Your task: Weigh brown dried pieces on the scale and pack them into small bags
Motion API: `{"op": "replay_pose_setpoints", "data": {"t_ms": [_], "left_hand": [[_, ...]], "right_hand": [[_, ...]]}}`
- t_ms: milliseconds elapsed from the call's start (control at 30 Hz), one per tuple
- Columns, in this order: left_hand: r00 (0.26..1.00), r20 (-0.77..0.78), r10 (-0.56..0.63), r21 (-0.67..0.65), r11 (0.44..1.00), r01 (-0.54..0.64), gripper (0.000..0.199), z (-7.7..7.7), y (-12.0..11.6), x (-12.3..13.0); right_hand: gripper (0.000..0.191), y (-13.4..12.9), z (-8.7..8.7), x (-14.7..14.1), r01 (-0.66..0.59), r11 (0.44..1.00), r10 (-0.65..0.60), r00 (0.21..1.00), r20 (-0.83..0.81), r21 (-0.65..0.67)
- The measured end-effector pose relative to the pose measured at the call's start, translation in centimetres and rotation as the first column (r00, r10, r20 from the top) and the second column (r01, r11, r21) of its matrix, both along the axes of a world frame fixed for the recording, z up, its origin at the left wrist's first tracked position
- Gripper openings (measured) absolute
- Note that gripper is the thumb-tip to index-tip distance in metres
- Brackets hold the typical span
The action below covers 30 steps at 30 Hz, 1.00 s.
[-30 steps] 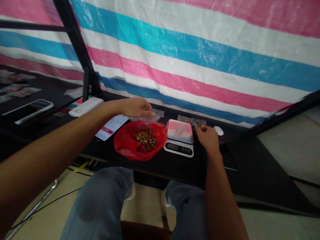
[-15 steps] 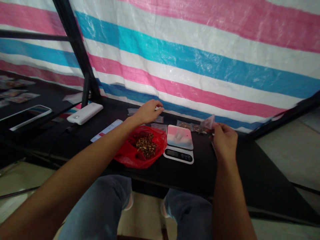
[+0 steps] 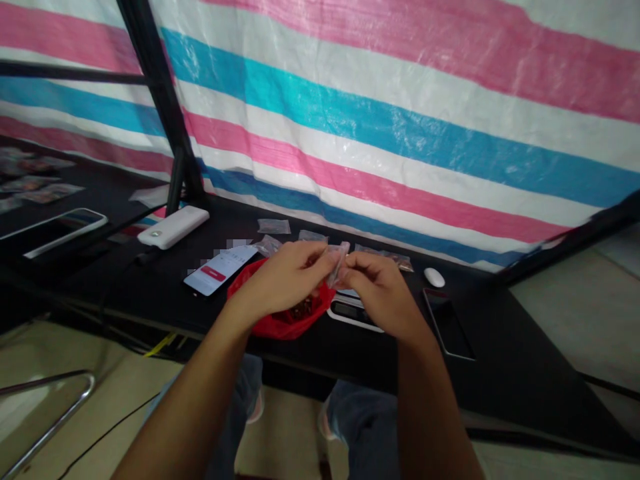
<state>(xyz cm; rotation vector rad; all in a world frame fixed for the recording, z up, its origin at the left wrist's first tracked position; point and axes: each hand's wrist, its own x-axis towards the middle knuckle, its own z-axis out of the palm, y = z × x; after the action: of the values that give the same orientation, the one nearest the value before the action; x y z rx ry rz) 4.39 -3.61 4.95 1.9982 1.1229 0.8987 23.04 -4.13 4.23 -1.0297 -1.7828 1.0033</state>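
Note:
Both hands meet above the red plastic bag and the scale. My left hand (image 3: 295, 273) and my right hand (image 3: 377, 287) pinch a small clear plastic bag (image 3: 339, 265) between their fingertips. Under my left hand lies the open red bag (image 3: 285, 325), with brown seed-like pieces (image 3: 303, 309) partly hidden inside. The white digital scale (image 3: 355, 313) is mostly covered by my right hand. Behind the hands, small clear bags (image 3: 274, 226) rest on the black table (image 3: 350, 350), and filled ones (image 3: 403, 262) lie behind my right hand.
A phone (image 3: 217, 270) with a lit screen lies left of the red bag, near a white power bank (image 3: 173, 227). At right are a white mouse (image 3: 434, 277) and a dark phone (image 3: 449, 323). A striped sheet (image 3: 360, 127) hangs behind the table.
My left hand has come down and right from the back of the table. My right hand has moved left from the filled bags, and both now hold one clear bag together.

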Motion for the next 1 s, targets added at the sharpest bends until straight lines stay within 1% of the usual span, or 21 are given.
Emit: {"op": "replay_pose_setpoints", "data": {"t_ms": [100, 200, 300, 433, 533, 667, 800, 900, 967, 1000], "left_hand": [[0.998, -0.025, -0.05, -0.019, 0.999, 0.05, 0.037, -0.6, 0.0, -1.0], [0.998, -0.054, -0.032, 0.007, 0.999, 0.032, 0.039, -0.8, -0.2, -1.8], [0.996, -0.091, -0.021, 0.052, 0.998, 0.026, 0.038, -0.9, -0.3, -2.4], [0.989, -0.132, -0.07, 0.059, 0.995, 0.078, 0.036, -1.1, -0.2, -2.9], [0.99, -0.067, -0.128, 0.015, 0.991, 0.129, 0.036, -1.4, 0.0, -3.0], [0.978, 0.07, -0.197, -0.087, 0.975, 0.203, 0.034, -2.0, 0.3, -3.1], [0.975, 0.094, -0.2, -0.142, 0.967, 0.212, 0.029, -2.4, 0.5, -3.0], [0.968, 0.118, -0.222, -0.191, 0.951, 0.241, 0.027, -2.5, 0.6, -3.1], [0.971, 0.132, -0.199, -0.213, 0.951, 0.223, 0.03, -2.4, 0.7, -3.5], [0.978, 0.123, -0.169, -0.202, 0.961, 0.191, 0.033, -2.4, 0.6, -3.8]], "right_hand": [[0.02, 0.1, -0.2, -0.5, -0.023, 0.999, 0.021, 0.998, 0.051, 0.046], [0.024, 0.0, 0.1, -0.9, -0.066, 0.996, 0.061, 0.994, 0.087, 0.061], [0.023, 0.0, 0.2, -1.5, -0.101, 0.994, 0.095, 0.989, 0.114, 0.05], [0.021, 0.3, 0.0, -1.9, -0.118, 0.992, 0.109, 0.984, 0.143, 0.05], [0.022, 0.6, -0.2, -1.9, -0.112, 0.992, 0.104, 0.985, 0.136, 0.053], [0.022, 0.9, -0.6, -1.9, -0.138, 0.99, 0.137, 0.982, 0.131, -0.002], [0.02, 1.2, -1.3, -2.1, -0.141, 0.989, 0.147, 0.978, 0.146, -0.05], [0.02, 1.4, -1.5, -2.0, -0.152, 0.986, 0.16, 0.976, 0.149, -0.062], [0.02, 1.6, -1.4, -1.7, -0.135, 0.99, 0.141, 0.978, 0.152, -0.045], [0.021, 1.6, -1.3, -1.6, -0.117, 0.993, 0.121, 0.981, 0.15, -0.029]]}}
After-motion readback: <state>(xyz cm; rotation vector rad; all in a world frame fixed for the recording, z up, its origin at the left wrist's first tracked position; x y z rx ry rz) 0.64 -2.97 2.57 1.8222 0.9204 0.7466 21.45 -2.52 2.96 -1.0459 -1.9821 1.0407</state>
